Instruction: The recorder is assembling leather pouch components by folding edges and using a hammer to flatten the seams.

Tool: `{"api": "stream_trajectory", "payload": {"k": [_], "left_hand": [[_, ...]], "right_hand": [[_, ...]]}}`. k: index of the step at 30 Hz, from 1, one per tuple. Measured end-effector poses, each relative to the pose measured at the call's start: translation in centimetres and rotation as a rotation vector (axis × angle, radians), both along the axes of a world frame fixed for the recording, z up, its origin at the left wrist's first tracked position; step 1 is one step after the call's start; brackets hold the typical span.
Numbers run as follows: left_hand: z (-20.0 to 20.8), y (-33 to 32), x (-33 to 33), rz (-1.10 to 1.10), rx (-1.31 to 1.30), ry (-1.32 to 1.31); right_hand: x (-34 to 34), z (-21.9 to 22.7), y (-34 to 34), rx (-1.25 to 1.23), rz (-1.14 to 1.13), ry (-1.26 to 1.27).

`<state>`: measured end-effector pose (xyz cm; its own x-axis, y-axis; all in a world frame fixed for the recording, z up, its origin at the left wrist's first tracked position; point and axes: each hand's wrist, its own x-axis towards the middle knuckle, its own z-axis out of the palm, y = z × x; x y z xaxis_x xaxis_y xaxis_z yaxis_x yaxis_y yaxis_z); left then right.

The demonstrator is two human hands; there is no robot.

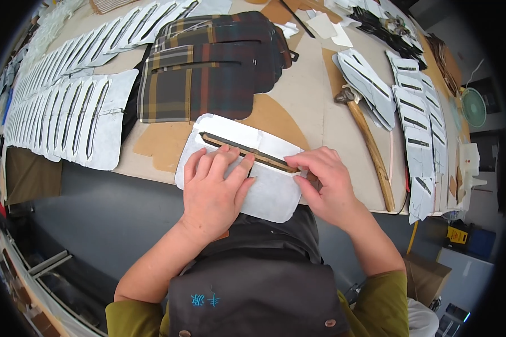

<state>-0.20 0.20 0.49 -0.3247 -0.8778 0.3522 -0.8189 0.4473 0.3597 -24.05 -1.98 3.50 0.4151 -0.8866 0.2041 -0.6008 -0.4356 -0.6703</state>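
A white-backed panel (266, 201) with rounded corners lies tilted at the table's front edge, its near part reaching over my lap. Along it runs a long slot with dark edges and a tan strip (264, 162) inside. My left hand (211, 188) rests open on the panel, fingers spread, with the fingertips along the slot's near side. At the slot's right end, my right hand (327, 182) has its fingers curled, thumb and forefinger closed on the panel beside the strip's tip. What lies under the right fingers is hidden.
Behind the panel sits a stack of plaid fabric pieces (208, 78). Slotted white panels (104, 126) spread across the left, with more strips (413, 115) at the right. A wooden-handled hammer (371, 149) lies right of my hands. Brown paper (275, 121) is under the work.
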Motion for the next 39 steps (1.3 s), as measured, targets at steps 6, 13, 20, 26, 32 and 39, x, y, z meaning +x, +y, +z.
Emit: {"api": "stream_trajectory", "payload": {"k": [6,13,20,26,32,39], "left_hand": [[0.0,0.0,-0.2,0.002,-0.008,-0.027],[-0.1,-0.1,-0.2,0.005,-0.034,-0.013],[0.4,-1.2,-1.2,-0.119,-0.003,0.048],[1.7,-5.2,1.7,-0.5,-0.087,-0.023],[1.8,-5.7,3.6,-0.135,-0.052,0.051],[1.4,-2.7,2.9,-0.207,0.095,0.175]], "right_hand": [[-0.7,-1.9,0.6,-0.144,0.066,0.03],[-2.7,-2.7,1.1,-0.059,0.016,-0.121],[1.0,0.0,-2.0,0.073,-0.104,-0.365],[1.6,0.1,-3.7,-0.117,0.072,0.174],[2.1,-0.2,-1.8,-0.019,-0.074,0.038],[2.0,-0.3,-2.8,-0.031,-0.046,0.093]]}}
